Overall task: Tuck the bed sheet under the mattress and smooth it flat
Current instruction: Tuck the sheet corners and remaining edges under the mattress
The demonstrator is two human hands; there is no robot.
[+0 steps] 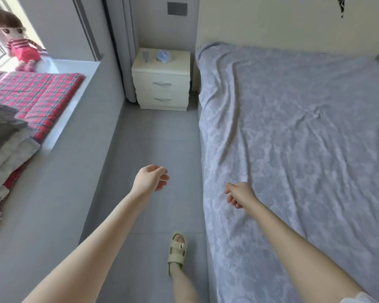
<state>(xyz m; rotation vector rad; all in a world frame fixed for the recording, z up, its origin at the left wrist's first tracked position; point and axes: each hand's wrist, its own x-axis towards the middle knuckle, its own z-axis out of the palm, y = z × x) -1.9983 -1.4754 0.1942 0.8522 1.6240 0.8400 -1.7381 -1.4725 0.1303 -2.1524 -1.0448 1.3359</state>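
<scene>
A pale blue-grey patterned bed sheet covers the mattress on the right, with long wrinkles running across it and its left edge hanging down the side of the bed. My right hand hovers just above the sheet near that left edge, fingers loosely curled and holding nothing. My left hand is out over the grey floor, left of the bed, palm turned inward with the fingers apart and empty. The sheet bunches at the far left corner by the headboard.
A cream bedside cabinet stands at the head of the aisle. A window ledge on the left holds a red plaid mat, folded bedding and a doll. My sandalled foot is on the floor.
</scene>
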